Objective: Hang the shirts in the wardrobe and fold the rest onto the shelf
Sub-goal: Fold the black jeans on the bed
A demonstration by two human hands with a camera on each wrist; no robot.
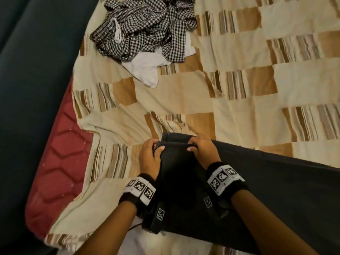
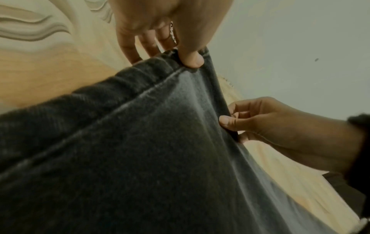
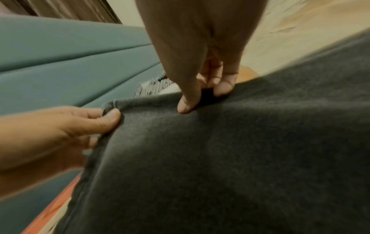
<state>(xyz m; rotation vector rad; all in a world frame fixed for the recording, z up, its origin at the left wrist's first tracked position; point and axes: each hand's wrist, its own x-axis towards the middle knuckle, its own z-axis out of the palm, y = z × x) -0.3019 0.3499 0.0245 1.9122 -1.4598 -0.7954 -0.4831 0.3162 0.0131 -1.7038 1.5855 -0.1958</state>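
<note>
My forearms are bare — no sleeves. Each wrist carries a black fuzzy band: the left wristband and the right wristband both bear a white block of square black-and-white coded markers. Smaller marker tags sit lower down — beneath the wrists.

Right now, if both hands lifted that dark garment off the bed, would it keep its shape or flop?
Probably flop: the dark garment already drapes and creases where the left hand and right hand pinch its edge. Its thick hem looks like denim, so likely fairly heavy. The matte weave seems unlikely to slip.
</note>
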